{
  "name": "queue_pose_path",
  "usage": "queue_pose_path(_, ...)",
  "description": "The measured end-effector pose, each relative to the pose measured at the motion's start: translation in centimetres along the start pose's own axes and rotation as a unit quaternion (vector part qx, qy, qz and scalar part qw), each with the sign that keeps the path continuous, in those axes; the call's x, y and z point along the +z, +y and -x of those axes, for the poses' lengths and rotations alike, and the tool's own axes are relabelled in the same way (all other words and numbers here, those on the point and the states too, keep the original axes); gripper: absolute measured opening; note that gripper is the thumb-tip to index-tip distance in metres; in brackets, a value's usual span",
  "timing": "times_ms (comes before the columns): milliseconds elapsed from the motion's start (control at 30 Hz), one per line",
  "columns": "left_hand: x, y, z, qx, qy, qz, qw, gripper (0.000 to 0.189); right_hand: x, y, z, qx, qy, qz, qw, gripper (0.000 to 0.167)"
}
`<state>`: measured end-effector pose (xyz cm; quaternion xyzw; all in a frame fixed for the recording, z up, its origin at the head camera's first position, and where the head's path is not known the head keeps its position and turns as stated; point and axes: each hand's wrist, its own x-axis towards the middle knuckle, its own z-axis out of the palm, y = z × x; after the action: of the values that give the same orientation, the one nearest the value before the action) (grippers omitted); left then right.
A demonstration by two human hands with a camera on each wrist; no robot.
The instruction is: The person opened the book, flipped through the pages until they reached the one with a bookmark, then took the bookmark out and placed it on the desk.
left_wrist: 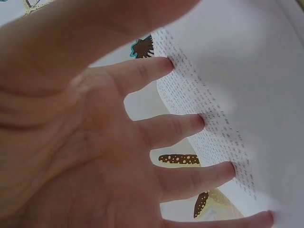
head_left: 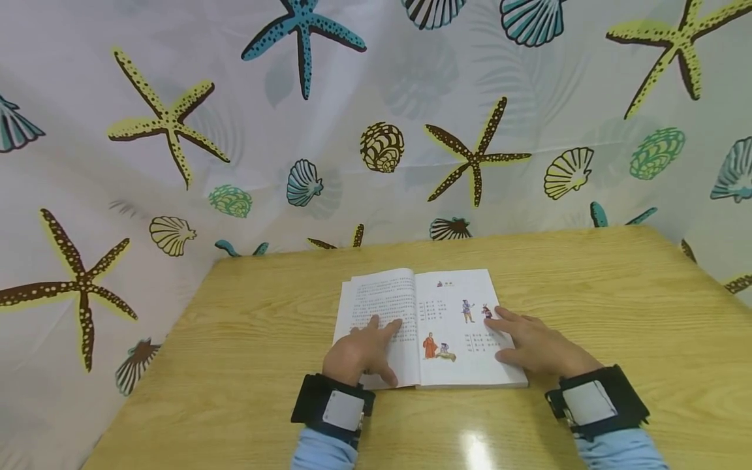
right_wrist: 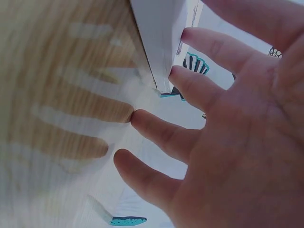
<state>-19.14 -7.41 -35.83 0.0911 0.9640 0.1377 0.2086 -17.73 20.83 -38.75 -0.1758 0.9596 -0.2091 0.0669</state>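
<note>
An open book (head_left: 452, 287) lies on the wooden table, with dense print on its left page (head_left: 376, 297). Its right page (head_left: 484, 365) carries short lines of text and small coloured figures. In the head view my left hand (head_left: 360, 349) rests on the lower part of the left page. The left wrist view shows its spread, straight fingers (left_wrist: 178, 124) touching the printed paper. My right hand (head_left: 543, 343) lies at the book's right edge, index finger and thumb over the right page. Two of its lower fingers come down beside the book in the right wrist view, one fingertip (right_wrist: 137, 115) on the tabletop.
The wooden table (head_left: 252, 365) extends to both sides of the book. Behind it hangs a white cloth (head_left: 341, 130) printed with starfish and shells, reaching down to the table's far edge. Each wrist wears a black band (head_left: 333, 405) with a pale plate.
</note>
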Motion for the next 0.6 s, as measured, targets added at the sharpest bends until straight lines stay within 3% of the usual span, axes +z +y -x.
queue_pose_path(400, 0.61, -0.43, 0.24, -0.008, -0.006, -0.010, 0.9999, 0.097, 0.57, -0.09, -0.10, 0.011, 0.000, 0.008, 0.9999, 0.055)
queue_pose_path(600, 0.45, -0.26, 0.10, 0.002, -0.002, -0.015, 0.9999, 0.097, 0.23, 0.16, -0.12, 0.032, -0.001, 0.004, 0.9995, 0.067)
